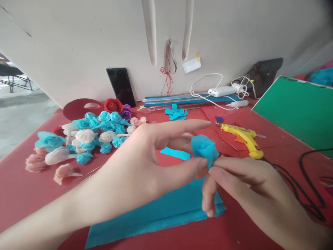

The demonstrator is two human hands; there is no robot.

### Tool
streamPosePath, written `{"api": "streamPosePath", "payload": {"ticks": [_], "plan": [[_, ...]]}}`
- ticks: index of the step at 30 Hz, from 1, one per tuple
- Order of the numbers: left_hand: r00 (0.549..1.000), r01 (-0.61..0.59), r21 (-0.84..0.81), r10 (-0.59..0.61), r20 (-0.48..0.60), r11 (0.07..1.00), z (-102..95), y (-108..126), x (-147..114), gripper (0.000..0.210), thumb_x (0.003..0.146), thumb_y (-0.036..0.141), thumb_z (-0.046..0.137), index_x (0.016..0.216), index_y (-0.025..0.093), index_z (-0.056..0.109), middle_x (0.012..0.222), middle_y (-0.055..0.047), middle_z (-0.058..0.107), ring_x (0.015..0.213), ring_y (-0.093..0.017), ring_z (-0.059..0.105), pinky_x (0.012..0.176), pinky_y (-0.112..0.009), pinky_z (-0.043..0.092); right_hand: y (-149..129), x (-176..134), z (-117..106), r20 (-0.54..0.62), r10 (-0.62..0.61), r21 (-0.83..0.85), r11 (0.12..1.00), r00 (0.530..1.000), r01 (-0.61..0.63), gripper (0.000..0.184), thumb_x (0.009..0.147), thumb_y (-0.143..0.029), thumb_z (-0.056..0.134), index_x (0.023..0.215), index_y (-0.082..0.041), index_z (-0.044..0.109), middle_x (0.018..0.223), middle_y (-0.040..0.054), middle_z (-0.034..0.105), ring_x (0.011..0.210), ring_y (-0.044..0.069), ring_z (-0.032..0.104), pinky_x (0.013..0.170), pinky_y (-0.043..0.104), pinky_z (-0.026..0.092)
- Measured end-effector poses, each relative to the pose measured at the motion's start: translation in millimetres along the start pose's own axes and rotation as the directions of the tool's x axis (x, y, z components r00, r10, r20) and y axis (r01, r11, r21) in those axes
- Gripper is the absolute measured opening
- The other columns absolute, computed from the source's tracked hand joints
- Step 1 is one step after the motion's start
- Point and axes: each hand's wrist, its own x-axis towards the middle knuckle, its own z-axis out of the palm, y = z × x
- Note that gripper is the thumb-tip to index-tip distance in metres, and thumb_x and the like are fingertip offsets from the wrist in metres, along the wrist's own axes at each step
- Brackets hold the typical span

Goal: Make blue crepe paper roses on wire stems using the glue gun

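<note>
You're rocking bare hands, left hand (144, 161) with bare forearm (59, 211) lower left, right hand (257, 185) lower right.

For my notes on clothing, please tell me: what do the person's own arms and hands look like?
The left grip is a bare hand without visible glove or ring; its forearm shows no sleeve, watch or bracelet. The right grip is a bare, ungloved hand, with no ring visible.

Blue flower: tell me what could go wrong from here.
Pinched at its base by the right grip, the blue flower might crease. The yellow glue gun, if hot, could mark the dark blue scrap by its nozzle. The black cord, loose beside the right grip, might snag.
</note>
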Motion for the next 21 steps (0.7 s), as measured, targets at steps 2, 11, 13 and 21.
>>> {"api": "streamPosePath", "payload": {"ticks": [2,11,13,21], "plan": [[1.000,-0.005,-0.022,0.005,-0.002,1.000,0.8,-1,1,0.046,0.076,0.026,0.070,0.118,0.037,0.057,0.095,0.009,0.072,0.097,-0.013,0.067,0.082,-0.014,0.054,0,-1,-1,-0.003,-0.037,-0.025,0.999,0.999,0.037,0.036,0.094,-0.031,0.044,0.065,-0.018,0.060,0.060,-0.0013,0.063,0.056,0.006,0.060,0.057,0.012,0.050],[0.992,0.060,-0.339,-0.018,0.126,0.939,4.5,-1,3,0.037,0.074,0.018,0.073,0.107,0.030,0.061,0.090,0.006,0.071,0.096,-0.011,0.065,0.084,-0.015,0.051,8,-4,-5,0.070,-0.134,-0.003,0.991,0.988,0.135,0.025,0.094,-0.021,0.044,0.077,-0.024,0.062,0.070,-0.0039,0.062,0.066,0.007,0.061,0.064,0.015,0.051],[0.991,0.084,-0.427,-0.030,0.131,0.900,4.6,-2,4,0.047,0.073,0.010,0.071,0.112,0.032,0.057,0.085,0.008,0.072,0.089,-0.009,0.067,0.074,-0.012,0.053,10,-4,-6,0.075,-0.138,0.022,0.990,0.988,0.137,0.025,0.094,-0.019,0.043,0.088,-0.032,0.064,0.072,-0.0062,0.062,0.068,0.007,0.060,0.065,0.014,0.051],[0.968,0.224,-0.595,-0.105,0.229,0.772,5.9,0,5,0.034,0.082,0.015,0.064,0.111,0.032,0.060,0.065,0.011,0.070,0.067,-0.006,0.069,0.067,-0.010,0.053,12,0,-7,-0.012,-0.176,0.006,0.984,0.984,0.176,0.031,0.095,-0.019,0.043,0.107,-0.040,0.062,0.071,-0.0069,0.063,0.066,0.007,0.060,0.063,0.015,0.051]]}}
